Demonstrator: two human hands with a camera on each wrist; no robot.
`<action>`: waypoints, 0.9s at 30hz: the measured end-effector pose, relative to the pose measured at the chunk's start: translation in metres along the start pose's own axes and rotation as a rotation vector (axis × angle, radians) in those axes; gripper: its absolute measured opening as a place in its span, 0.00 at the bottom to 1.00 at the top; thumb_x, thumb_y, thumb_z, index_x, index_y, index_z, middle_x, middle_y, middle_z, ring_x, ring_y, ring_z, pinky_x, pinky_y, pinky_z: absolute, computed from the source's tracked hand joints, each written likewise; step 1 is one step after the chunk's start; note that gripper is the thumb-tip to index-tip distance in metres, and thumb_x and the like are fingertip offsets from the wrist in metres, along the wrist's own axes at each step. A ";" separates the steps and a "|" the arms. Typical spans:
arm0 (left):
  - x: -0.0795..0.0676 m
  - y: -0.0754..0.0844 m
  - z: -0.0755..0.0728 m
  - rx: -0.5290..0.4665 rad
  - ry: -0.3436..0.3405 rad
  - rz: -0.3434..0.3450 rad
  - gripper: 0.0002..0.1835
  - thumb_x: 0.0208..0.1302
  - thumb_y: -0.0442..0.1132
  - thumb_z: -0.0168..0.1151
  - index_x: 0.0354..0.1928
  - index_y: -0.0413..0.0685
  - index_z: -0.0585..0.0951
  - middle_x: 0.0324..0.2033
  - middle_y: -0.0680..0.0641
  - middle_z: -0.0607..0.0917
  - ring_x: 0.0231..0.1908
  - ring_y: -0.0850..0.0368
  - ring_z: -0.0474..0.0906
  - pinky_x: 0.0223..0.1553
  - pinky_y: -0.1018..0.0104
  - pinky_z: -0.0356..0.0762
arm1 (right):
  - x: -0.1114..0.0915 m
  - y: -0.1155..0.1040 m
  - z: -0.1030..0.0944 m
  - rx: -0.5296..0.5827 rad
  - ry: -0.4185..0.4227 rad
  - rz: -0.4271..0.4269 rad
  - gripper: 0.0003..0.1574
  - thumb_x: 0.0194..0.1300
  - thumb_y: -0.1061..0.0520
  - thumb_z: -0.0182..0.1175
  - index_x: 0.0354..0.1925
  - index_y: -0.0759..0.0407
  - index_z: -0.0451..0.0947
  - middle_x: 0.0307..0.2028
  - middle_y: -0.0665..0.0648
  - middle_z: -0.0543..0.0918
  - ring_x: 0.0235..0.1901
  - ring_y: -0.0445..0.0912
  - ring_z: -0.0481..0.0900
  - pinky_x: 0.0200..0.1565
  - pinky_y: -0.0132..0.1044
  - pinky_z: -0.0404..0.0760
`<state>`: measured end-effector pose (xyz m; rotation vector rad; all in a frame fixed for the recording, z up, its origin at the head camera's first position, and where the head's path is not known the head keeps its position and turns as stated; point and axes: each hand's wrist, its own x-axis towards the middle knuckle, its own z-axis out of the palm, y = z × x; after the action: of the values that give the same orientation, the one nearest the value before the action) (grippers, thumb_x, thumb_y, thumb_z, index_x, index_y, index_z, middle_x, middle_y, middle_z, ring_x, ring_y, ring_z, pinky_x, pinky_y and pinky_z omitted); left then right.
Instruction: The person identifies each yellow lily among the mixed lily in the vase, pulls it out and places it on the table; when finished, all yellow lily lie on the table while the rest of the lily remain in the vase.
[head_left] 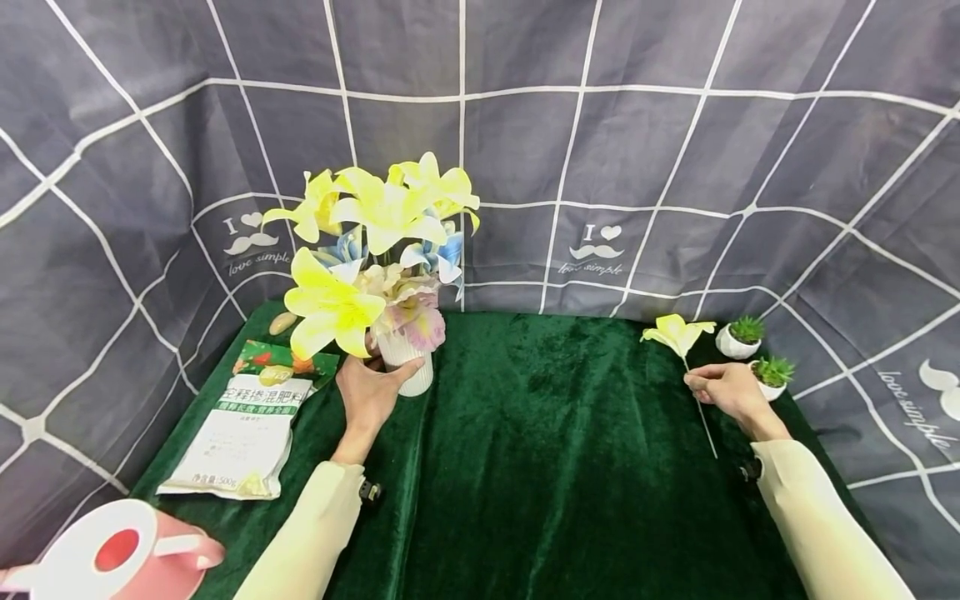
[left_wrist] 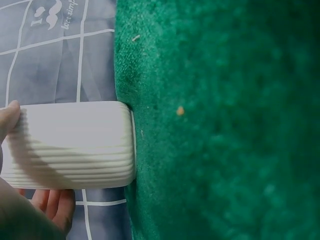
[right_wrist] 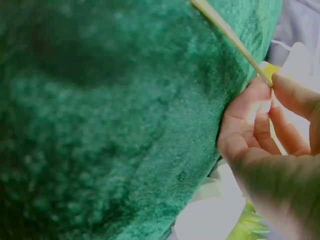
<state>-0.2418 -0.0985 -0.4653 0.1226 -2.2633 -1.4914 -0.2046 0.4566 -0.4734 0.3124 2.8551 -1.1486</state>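
Observation:
A white ribbed vase (head_left: 405, 372) stands upright on the green cloth, filled with yellow lilies (head_left: 386, 204), blue flowers (head_left: 442, 254) and a pale pink bloom (head_left: 420, 312). My left hand (head_left: 371, 392) grips the vase from its left side, thumb across the front; in the left wrist view the fingers (left_wrist: 62, 207) curl round behind the ribbed wall (left_wrist: 75, 145). Over at the right, my right hand (head_left: 731, 392) pinches the thin stem (right_wrist: 230, 35) of a single yellow lily (head_left: 677, 335) between thumb and fingertips. That lily points up, its stem slanting down below the hand.
Two small succulents in white pots (head_left: 738, 340) (head_left: 772, 379) stand beside the right hand. A fertilizer bag (head_left: 240, 433) lies left of the left arm, with a small tan oval object (head_left: 282, 322) behind it. A pink-and-white watering can (head_left: 142, 550) stands front left. Grey checked fabric (head_left: 517, 150) surrounds the table.

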 end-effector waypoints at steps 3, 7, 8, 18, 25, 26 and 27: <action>0.000 -0.001 0.000 -0.003 -0.004 0.002 0.39 0.42 0.52 0.85 0.58 0.50 0.78 0.48 0.44 0.85 0.47 0.48 0.87 0.49 0.50 0.87 | 0.000 -0.001 0.000 -0.003 0.009 0.003 0.22 0.72 0.53 0.60 0.51 0.72 0.82 0.22 0.43 0.82 0.24 0.32 0.77 0.31 0.27 0.77; 0.000 -0.001 -0.001 -0.008 0.000 0.006 0.39 0.42 0.52 0.84 0.57 0.49 0.78 0.47 0.44 0.85 0.46 0.47 0.87 0.48 0.50 0.87 | 0.001 -0.003 0.000 0.009 0.000 0.008 0.23 0.72 0.53 0.60 0.51 0.73 0.82 0.22 0.42 0.83 0.24 0.31 0.77 0.31 0.26 0.78; 0.000 -0.001 -0.001 -0.005 0.003 0.007 0.39 0.42 0.52 0.84 0.57 0.49 0.77 0.47 0.44 0.85 0.46 0.47 0.87 0.48 0.50 0.86 | 0.001 -0.003 0.000 0.010 -0.003 0.010 0.23 0.72 0.53 0.60 0.52 0.73 0.82 0.22 0.41 0.83 0.24 0.31 0.77 0.31 0.26 0.79; 0.000 -0.002 0.005 -0.021 -0.008 0.006 0.41 0.42 0.53 0.84 0.59 0.50 0.77 0.49 0.44 0.85 0.48 0.47 0.86 0.50 0.51 0.86 | -0.013 -0.014 -0.005 -0.086 0.146 0.077 0.35 0.69 0.38 0.61 0.56 0.67 0.81 0.35 0.56 0.91 0.28 0.30 0.79 0.32 0.26 0.79; 0.002 -0.004 0.003 -0.046 -0.014 0.020 0.42 0.42 0.52 0.85 0.61 0.51 0.76 0.52 0.46 0.84 0.52 0.48 0.85 0.52 0.51 0.86 | -0.037 -0.081 0.008 -0.064 0.388 0.026 0.28 0.66 0.38 0.65 0.52 0.56 0.86 0.24 0.24 0.81 0.27 0.18 0.67 0.34 0.25 0.71; 0.002 -0.004 0.002 -0.050 -0.010 0.017 0.42 0.42 0.51 0.85 0.61 0.52 0.76 0.52 0.46 0.84 0.52 0.48 0.85 0.52 0.51 0.86 | -0.041 -0.096 0.011 -0.039 0.384 -0.001 0.28 0.65 0.38 0.66 0.52 0.56 0.86 0.23 0.19 0.75 0.27 0.17 0.68 0.34 0.23 0.71; 0.003 -0.005 0.002 -0.053 -0.006 0.013 0.42 0.42 0.51 0.85 0.60 0.52 0.76 0.52 0.46 0.84 0.52 0.48 0.85 0.52 0.51 0.86 | -0.045 -0.112 0.016 -0.012 0.383 -0.037 0.27 0.65 0.39 0.66 0.51 0.56 0.86 0.22 0.15 0.71 0.27 0.16 0.69 0.34 0.22 0.71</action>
<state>-0.2455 -0.0999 -0.4694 0.0884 -2.2230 -1.5454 -0.1842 0.3599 -0.4034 0.5348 3.2028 -1.1910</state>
